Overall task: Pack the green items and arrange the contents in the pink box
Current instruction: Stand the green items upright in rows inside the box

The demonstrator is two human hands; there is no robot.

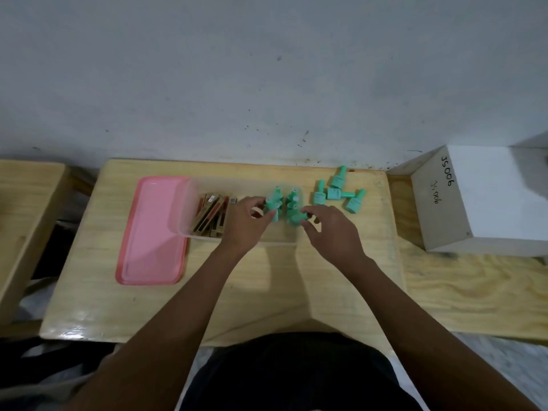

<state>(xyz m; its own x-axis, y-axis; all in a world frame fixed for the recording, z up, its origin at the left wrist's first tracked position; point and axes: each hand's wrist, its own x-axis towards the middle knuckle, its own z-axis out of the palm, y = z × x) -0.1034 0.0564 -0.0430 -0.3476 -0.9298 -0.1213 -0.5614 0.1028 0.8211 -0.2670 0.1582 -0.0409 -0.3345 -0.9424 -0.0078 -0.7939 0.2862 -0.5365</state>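
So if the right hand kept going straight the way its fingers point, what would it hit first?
Most likely the green bottles standing in the clear box; the right hand points up-left, its fingertips already at them, though contact is unclear.

wooden table [237, 292]: pink lid [151, 232], clear box [189, 232], green bottles [338, 192]

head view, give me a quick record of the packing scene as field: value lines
surface: wooden table
container: clear box, open, its pink lid lying flat beside it
already in box: gold-and-red sticks at one end, green bottles in box at the other
left hand: fingers on a bottle inside the box
right hand: fingertips on the bottles inside the box
still to pack: loose green bottles lying on the table beyond the box
nearby: white carton with handwritten marks
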